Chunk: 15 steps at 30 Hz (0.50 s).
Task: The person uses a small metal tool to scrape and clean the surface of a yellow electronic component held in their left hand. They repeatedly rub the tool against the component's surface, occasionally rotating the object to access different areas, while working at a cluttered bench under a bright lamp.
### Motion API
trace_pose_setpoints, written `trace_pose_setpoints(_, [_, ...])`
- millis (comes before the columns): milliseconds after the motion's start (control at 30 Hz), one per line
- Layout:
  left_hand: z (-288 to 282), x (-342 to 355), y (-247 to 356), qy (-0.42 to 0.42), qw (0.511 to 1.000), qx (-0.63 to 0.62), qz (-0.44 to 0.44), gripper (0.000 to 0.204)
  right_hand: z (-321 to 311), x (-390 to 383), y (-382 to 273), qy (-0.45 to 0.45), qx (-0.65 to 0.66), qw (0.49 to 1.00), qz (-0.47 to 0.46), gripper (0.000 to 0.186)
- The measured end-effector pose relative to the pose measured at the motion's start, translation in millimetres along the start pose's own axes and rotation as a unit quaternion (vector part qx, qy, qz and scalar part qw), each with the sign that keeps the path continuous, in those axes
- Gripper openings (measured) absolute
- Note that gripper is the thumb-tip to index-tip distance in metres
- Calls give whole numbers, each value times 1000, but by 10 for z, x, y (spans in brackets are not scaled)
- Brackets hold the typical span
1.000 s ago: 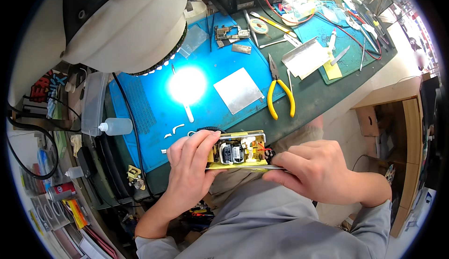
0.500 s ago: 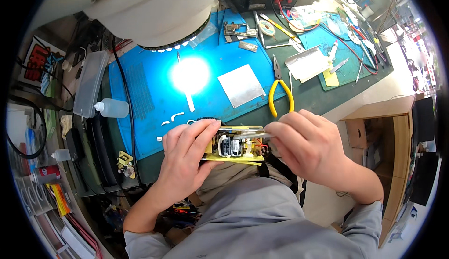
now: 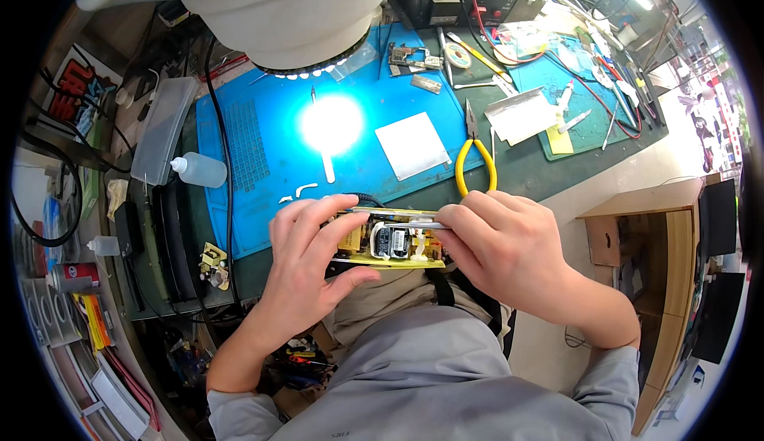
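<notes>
My left hand (image 3: 306, 246) grips the left end of a circuit board assembly (image 3: 390, 263), fingers along its far edge and thumb along the near one. The assembly has yellow sides, and a black part with a white label (image 3: 392, 242) sits in its middle. Between the fingertips of my right hand (image 3: 505, 246) is a slim metal tool that looks like tweezers (image 3: 412, 224). It points left and lies across the far side of the assembly. Whether its tip touches the board I cannot tell.
Beyond my hands lie yellow-handled pliers (image 3: 475, 166) and a square metal plate (image 3: 412, 145) on a blue mat (image 3: 274, 166). A bright lamp (image 3: 306, 11) hangs over the mat. At left stand a squeeze bottle (image 3: 199, 170) and a black cable (image 3: 227, 154).
My left fingers have opened wider over the assembly's left end. My right hand has shifted slightly left, and the metal tool now lies flatter along the far side.
</notes>
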State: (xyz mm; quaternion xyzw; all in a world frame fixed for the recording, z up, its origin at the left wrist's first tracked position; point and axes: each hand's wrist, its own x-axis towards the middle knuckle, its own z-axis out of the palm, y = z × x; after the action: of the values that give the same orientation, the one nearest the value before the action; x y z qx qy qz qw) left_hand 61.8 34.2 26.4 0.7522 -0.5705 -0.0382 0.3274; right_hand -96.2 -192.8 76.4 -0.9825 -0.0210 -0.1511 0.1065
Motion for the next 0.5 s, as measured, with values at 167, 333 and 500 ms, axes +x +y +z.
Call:
trace_pose_setpoints(167, [-7,-9,-15,-22,1000,-5,-8,81,-20,-10,-77,-5,26,1000,9,15])
trace_pose_setpoints(333, [-21,81,38,-50,998,31,6,83,-19,-74,-47,22,47,998,43,15])
trace_pose_setpoints(500, [-7,110,11,-51,998,35,11,86,7,-193,-79,40,103,990,88,15])
